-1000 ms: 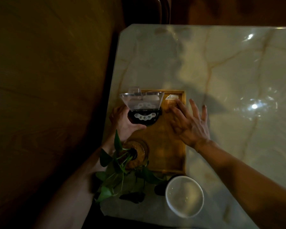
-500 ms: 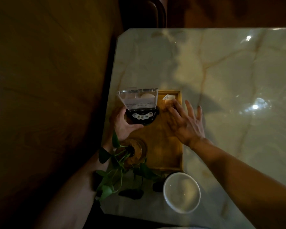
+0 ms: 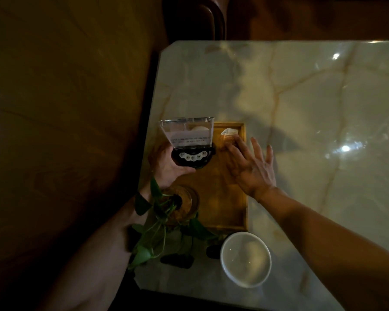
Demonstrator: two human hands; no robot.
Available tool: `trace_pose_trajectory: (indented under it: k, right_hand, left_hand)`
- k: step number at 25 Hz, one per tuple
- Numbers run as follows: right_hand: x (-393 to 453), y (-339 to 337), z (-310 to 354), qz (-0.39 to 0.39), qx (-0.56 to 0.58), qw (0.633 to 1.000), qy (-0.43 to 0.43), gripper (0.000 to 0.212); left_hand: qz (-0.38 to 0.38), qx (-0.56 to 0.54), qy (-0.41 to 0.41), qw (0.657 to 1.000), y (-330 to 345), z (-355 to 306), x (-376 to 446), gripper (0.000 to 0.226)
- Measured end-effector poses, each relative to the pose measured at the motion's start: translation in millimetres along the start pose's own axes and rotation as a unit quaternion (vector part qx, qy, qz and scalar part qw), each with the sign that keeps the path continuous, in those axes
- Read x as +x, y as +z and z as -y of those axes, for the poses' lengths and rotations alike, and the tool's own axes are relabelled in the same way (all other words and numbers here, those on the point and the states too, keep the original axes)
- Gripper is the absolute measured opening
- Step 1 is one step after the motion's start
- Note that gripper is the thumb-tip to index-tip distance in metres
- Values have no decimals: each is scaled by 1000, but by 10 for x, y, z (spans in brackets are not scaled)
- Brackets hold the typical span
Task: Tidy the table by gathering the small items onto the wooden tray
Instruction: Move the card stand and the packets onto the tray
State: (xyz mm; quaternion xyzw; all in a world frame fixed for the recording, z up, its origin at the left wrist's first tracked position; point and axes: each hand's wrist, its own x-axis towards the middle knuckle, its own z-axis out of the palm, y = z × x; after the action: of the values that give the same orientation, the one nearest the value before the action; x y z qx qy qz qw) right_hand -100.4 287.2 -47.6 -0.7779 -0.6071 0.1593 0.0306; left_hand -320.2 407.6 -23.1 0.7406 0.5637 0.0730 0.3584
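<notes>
A wooden tray [image 3: 225, 212] lies near the table's left edge. My left hand [image 3: 166, 167] grips the black base of a device with white buttons and a clear acrylic holder [image 3: 190, 140], which stands at the tray's far-left end. My right hand [image 3: 249, 167] lies flat with fingers spread over the tray's right side, its fingertips touching a small orange-and-white packet [image 3: 229, 134] in the far-right corner. A glass vase with a green plant [image 3: 180, 205] stands on the tray's near-left end.
A white bowl [image 3: 245, 258] sits on the marble table [image 3: 312, 108] just in front of the tray. A small dark object [image 3: 212, 252] lies beside it, and plant leaves trail over the near-left table corner. A dark chair back [image 3: 195, 19] stands beyond the far edge.
Both hands keep their places on the tray and the device. My view has shifted a little, so the scene sits slightly lower and left in the frame.
</notes>
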Motion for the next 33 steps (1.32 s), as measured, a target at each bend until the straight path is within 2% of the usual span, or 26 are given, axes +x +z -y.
trace_pose_trajectory:
  k: [8, 14, 22, 27, 33]
  right_hand:
    - [0, -8, -1, 1, -2, 1000, -3, 59]
    - [12, 27, -38, 10, -19, 1000, -11, 62]
    - [35, 12, -31, 19, -42, 999, -16, 66]
    - [33, -73, 3, 30, -49, 998, -17, 62]
    - [-21, -244, 18, 34, -52, 997, -38, 63]
  left_hand:
    - [-19, 50, 29, 998, -42, 54, 65, 96]
    - [12, 99, 44, 994, -86, 129, 113, 107]
    - [26, 44, 49, 997, -64, 150, 50, 106]
    - [24, 71, 38, 996, -48, 137, 50, 102]
    - [26, 33, 21, 999, -9, 140, 57, 107]
